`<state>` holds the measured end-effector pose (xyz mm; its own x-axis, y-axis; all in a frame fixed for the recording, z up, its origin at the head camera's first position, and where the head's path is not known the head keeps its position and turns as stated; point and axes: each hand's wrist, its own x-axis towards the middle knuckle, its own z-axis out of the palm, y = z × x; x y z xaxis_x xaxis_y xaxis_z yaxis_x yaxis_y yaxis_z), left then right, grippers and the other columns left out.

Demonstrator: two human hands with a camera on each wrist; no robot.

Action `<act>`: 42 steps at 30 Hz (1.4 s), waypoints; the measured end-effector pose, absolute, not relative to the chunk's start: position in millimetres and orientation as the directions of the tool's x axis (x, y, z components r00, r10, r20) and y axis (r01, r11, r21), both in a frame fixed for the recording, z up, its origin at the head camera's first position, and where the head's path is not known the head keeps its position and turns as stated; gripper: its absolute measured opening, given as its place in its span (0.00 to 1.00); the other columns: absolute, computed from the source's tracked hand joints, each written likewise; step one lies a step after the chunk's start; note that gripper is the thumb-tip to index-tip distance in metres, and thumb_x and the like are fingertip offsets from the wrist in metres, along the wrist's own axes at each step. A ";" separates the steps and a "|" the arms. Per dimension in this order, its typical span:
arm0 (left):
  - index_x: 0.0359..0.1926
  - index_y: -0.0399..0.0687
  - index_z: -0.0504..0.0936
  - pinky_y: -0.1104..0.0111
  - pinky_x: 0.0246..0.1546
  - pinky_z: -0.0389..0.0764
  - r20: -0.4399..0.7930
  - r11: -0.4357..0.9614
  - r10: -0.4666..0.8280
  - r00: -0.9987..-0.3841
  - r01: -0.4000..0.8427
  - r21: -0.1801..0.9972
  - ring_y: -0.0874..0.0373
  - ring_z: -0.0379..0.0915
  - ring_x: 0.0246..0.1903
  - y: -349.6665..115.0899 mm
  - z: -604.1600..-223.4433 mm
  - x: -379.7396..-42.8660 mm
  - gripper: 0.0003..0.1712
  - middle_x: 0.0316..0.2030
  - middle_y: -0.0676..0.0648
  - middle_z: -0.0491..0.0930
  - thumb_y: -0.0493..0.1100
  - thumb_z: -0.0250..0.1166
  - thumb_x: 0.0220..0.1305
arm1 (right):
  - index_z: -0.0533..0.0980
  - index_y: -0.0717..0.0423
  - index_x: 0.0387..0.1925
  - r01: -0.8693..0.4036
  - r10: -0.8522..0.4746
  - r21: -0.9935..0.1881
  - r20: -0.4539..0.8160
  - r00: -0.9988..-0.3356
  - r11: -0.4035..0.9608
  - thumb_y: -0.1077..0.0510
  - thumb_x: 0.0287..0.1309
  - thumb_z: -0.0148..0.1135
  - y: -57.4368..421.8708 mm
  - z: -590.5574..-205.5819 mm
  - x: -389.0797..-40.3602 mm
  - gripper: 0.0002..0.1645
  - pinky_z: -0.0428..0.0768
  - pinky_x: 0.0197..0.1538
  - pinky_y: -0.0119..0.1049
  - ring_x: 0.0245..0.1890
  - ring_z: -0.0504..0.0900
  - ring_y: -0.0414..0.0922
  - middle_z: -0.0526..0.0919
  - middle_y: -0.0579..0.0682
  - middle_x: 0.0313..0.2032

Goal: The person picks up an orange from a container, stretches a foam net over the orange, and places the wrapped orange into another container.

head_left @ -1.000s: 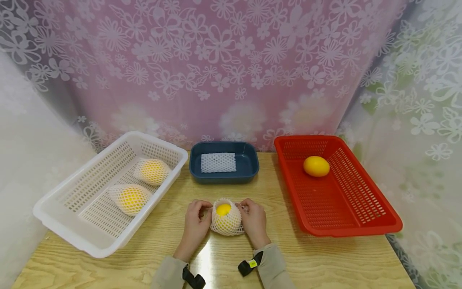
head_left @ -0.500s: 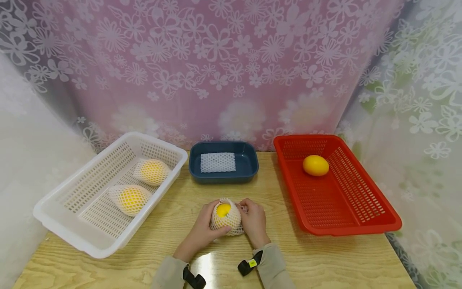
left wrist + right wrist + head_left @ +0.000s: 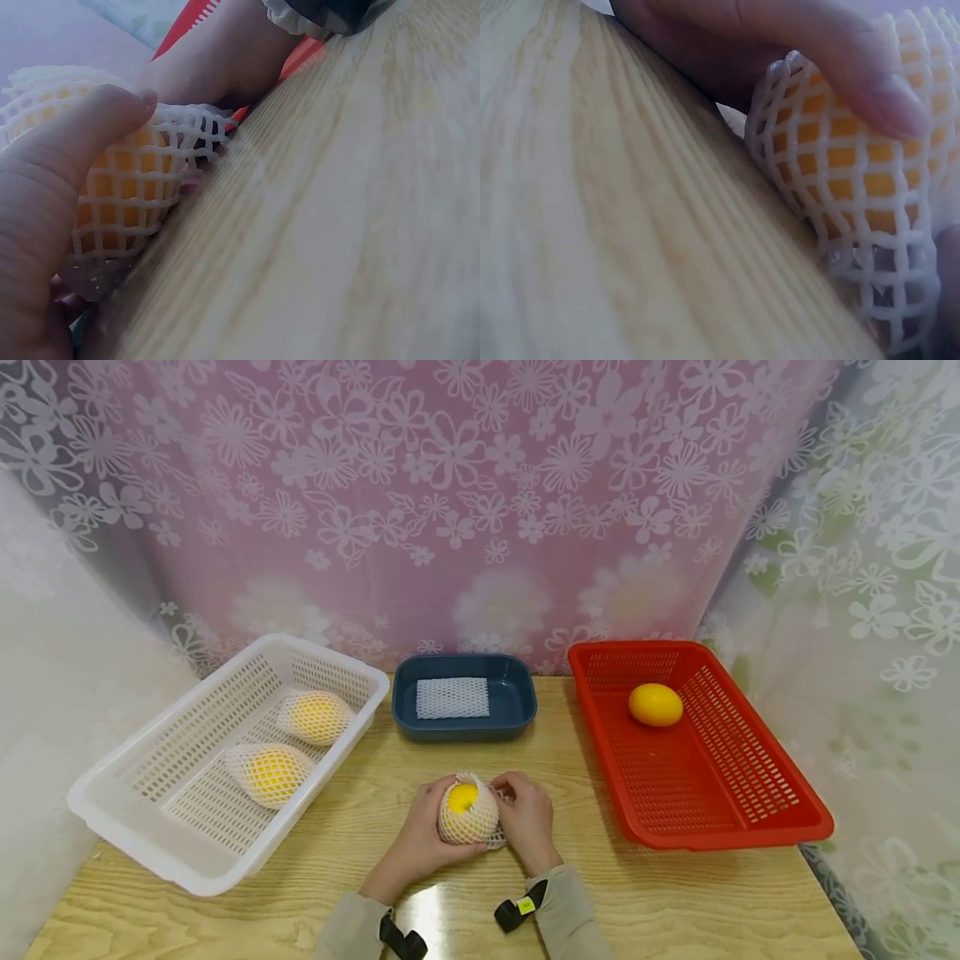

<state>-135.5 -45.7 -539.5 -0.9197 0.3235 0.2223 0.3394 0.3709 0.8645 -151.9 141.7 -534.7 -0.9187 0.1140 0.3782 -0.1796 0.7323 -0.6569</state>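
Pink flowery curtain (image 3: 465, 510) fills the top of the frame, wood-grain table (image 3: 675, 910) runs across the bottom. White basket (image 3: 210, 710) on the left with two netted fruits (image 3: 274, 775) in it, blue tray (image 3: 513, 697) in the middle holding a flat white net (image 3: 452, 697), red basket (image 3: 675, 777) on the right with one bare fruit (image 3: 656, 704).

So, what could bite me here: the foam net (image 3: 472, 827) is gappy at the top, with a bare patch showing through. If my right hand tugs harder than my left hand steadies, I reckon the yellow fruit (image 3: 462, 798) could twist or pop out that hole. Foam strands look thin too, so a sharp pull might tear one. And it's round, so if I loosen my cupping it'd probably roll.

Where it sits: lower centre of the frame, right between my hands. My left hand (image 3: 420, 839) is clamped round its left side, thumb laid across the near face over the mesh. My right hand (image 3: 527, 818) is up against the other side, fingers curled and pinching the net's edge, tips mostly hidden. The net's loose end pokes out beneath it. Can't tell whether the table takes any of the weight.
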 end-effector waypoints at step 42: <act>0.72 0.34 0.52 0.62 0.54 0.72 0.288 0.102 0.185 -0.940 0.310 0.945 0.50 0.68 0.54 -50.3 -503.0 -120.1 0.54 0.61 0.35 0.66 0.33 0.74 0.49 | 0.76 0.67 0.57 -0.303 -0.272 -0.944 0.328 -0.904 -0.132 0.66 0.69 0.56 140.2 -531.1 -147.9 0.17 0.77 0.56 0.37 0.55 0.79 0.47 0.80 0.60 0.55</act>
<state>-120.1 -50.3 -503.0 -0.9397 0.1847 0.2880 0.3098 0.1023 0.9453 -147.9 140.2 -531.1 -0.9044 -0.2724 0.3283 -0.3029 -0.1320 -0.9438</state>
